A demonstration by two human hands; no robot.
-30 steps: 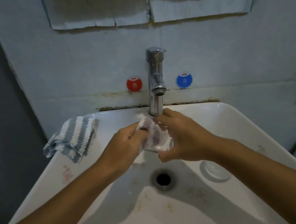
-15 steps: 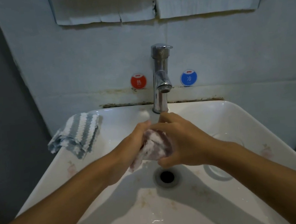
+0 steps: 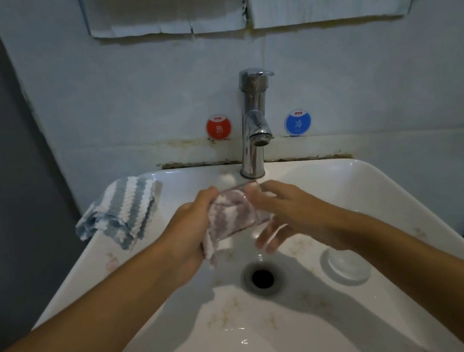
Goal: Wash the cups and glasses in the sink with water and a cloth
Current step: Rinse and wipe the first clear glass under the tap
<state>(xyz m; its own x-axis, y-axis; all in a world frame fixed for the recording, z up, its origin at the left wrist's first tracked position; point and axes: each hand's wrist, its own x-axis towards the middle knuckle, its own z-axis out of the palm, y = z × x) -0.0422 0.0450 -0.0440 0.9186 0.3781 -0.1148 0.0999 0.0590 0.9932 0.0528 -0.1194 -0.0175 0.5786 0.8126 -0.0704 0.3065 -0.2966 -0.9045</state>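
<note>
A clear glass hangs over the white sink, just below the chrome tap. My right hand grips it, thumb on top and fingers underneath, which show through the glass. My left hand clutches a purple-and-white striped cloth that is wrapped over the left part of the glass. A tail of the cloth dangles below my left palm. A second clear glass sits in the basin on the right, partly behind my right forearm.
A blue-and-white striped cloth lies folded on the sink's back left rim. The open drain is in the middle of the basin. Red and blue round stickers flank the tap on the wall. Something grey stands at the right edge.
Both hands stayed under the tap. The cloth shifted over the outside of the glass, and my right-hand fingers spread so more of the glass shows.
</note>
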